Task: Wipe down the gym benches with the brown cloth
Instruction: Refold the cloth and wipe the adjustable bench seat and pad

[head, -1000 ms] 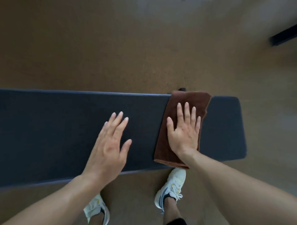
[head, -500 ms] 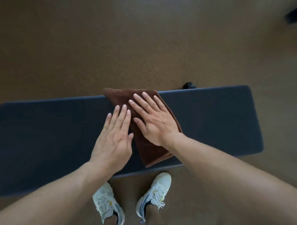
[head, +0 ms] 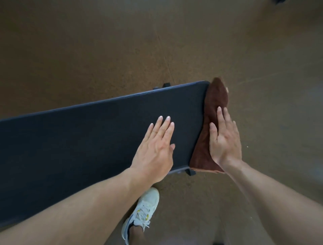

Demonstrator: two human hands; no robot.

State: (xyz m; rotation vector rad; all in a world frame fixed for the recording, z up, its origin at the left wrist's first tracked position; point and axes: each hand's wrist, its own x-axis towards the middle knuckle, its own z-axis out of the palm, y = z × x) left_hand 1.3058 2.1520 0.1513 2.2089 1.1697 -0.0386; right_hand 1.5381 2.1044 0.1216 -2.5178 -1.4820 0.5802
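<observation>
The right hand point(head: 224, 139) is pressing the brown cloth point(head: 212, 112) flat-fingered against the table point(head: 87, 139) end; left hand point(head: 155, 148) bracing, fingers straight. Keeping even pressure should help.

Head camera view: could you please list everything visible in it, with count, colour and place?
bench: one, dark blue-black pad, running from the left edge to right of centre.
cloth: one, brown, draped over the bench's right end.
bench feet: two seen, black, under the right end, near and far side.
floor: one, brown, all around.
dark object: one, black, top right corner; cannot tell what.
shoe: one, white, on the floor below the bench.
left hand: flat on the bench pad, fingers straight.
right hand: pressing the cloth against the bench end.
</observation>
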